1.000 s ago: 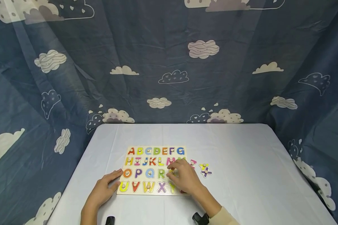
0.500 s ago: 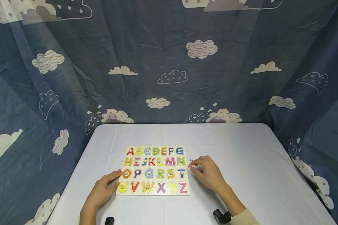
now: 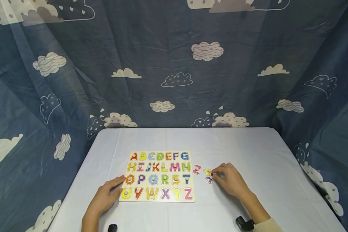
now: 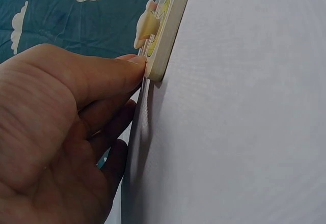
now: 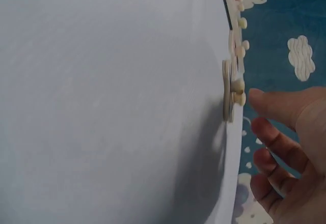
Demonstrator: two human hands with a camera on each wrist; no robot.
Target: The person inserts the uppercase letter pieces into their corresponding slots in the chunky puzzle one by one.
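Observation:
A wooden alphabet puzzle board (image 3: 156, 201) lies on the table, most of its letters fitted with knobs; the X, Y and Z spots at lower right show flat colour without knobs. My left hand (image 3: 106, 194) rests against the board's left edge, thumb and fingertips touching its corner in the left wrist view. To the right of the board lie a pink Z piece (image 3: 197, 169), a yellow Y piece (image 3: 207, 171) and a purple X piece (image 3: 209, 180). My right hand (image 3: 230, 179) is at the X piece, partly covering it; in the right wrist view a small gap separates the thumb (image 5: 270, 104) from the knobs (image 5: 238, 99).
A white cloth covers the table (image 3: 249, 148). Behind it and at both sides hangs a dark blue curtain (image 3: 174, 38) with cloud prints. Black straps or mounts (image 3: 245, 223) sit at the wrists.
My right hand has moved from the board's right side past the Z piece to the X piece. The T letter and the Z piece are uncovered. The left hand stays put.

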